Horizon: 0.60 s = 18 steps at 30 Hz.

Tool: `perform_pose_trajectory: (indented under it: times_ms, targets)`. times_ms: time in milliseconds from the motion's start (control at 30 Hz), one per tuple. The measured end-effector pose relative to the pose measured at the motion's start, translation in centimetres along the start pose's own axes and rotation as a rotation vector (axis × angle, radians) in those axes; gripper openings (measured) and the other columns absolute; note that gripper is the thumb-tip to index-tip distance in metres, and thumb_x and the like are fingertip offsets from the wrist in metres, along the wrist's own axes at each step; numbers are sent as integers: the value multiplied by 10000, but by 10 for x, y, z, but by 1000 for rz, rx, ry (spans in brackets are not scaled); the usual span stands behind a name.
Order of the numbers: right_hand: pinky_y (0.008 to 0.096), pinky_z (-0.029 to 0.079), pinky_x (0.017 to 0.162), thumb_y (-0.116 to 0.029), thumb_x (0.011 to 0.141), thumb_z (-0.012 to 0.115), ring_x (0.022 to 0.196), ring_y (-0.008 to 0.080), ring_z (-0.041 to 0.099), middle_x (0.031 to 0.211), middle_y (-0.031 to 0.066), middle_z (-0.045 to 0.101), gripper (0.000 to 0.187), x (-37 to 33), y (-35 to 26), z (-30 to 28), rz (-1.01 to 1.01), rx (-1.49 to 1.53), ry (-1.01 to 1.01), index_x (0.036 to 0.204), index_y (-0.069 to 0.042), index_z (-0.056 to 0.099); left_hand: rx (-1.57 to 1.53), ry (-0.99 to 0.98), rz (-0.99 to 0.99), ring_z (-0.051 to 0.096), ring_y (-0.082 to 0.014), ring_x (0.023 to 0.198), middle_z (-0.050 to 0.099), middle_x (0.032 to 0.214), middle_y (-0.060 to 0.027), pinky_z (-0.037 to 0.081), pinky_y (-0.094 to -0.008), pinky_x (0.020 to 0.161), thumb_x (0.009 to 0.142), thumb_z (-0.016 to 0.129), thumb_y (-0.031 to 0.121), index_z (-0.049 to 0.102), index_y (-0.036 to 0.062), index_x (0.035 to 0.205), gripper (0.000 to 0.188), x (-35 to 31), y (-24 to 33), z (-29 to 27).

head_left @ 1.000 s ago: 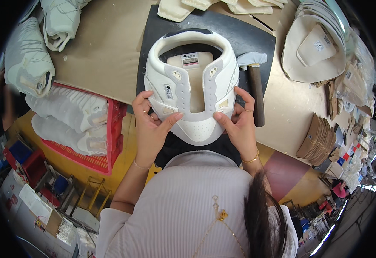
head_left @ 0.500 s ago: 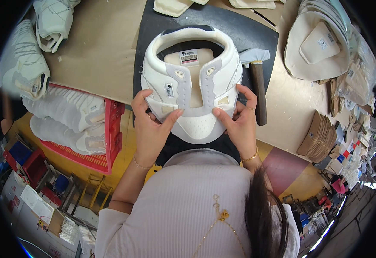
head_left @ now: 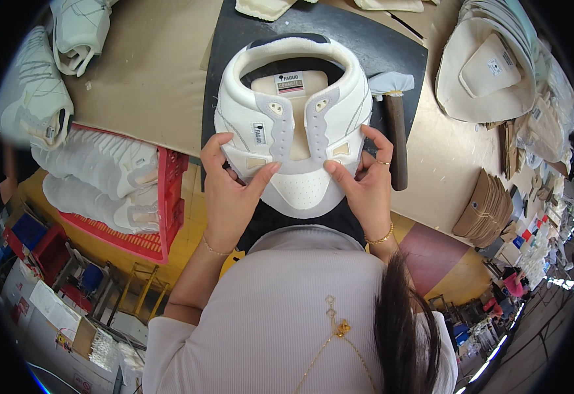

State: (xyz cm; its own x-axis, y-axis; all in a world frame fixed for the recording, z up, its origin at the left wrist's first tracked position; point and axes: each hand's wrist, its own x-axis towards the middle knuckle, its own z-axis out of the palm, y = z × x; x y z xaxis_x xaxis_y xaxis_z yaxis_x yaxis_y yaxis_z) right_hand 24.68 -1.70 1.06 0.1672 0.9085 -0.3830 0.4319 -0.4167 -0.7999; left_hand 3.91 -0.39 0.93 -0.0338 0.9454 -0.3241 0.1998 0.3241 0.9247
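Observation:
A white shoe upper (head_left: 302, 187) with grey trim and a dark-lined heel lies spread on a black mat (head_left: 261, 20), its perforated toe end toward me and overhanging the near edge. My left hand (head_left: 233, 190) pinches its left side, thumb on top near the toe, fingers curled at the side edge. On the opposite side my right hand (head_left: 368, 184) grips it the same way. Through the collar opening a beige tongue (head_left: 305, 84) with a sewn label shows. Fingertips under the upper are hidden.
Right of the upper lies a hammer (head_left: 397, 141) with a cloth-wrapped head. A red crate (head_left: 174, 197) of stacked white uppers stands at left, below more laced uppers (head_left: 37, 98). Beige stacked pieces (head_left: 451, 85) and brown pieces (head_left: 484, 207) sit at right.
Both hands keep the same pinch on the shoe upper. The view has shifted very slightly; the upper sits a touch higher in it.

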Motion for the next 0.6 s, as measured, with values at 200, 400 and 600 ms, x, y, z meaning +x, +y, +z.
perform_pose_trajectory:
  times_ms: [200,400,600]
  targets:
    - [259,448,538,-174,792,770,550,133,546,622,59,571,705,1,-8,0,43,-106,4,1331,-31,340,96,26,4,620,-265,1020,502,1177,-206,546,-350,798,793,771,122,305,54,1292,686,0,-1,1]
    - [295,441,490,-194,780,780,502,180,537,593,51,494,716,3,-14,2,84,-230,6,1329,-48,343,503,60,-13,628,-318,1003,558,1172,-199,518,-405,794,799,766,304,377,47,1298,683,-2,9,1]
    - [330,458,482,-246,777,781,517,241,591,625,83,546,739,3,-14,0,63,-299,5,1331,-55,329,623,53,-27,610,-355,1014,575,1145,-209,498,-412,819,790,764,379,375,43,1299,723,-3,18,0]
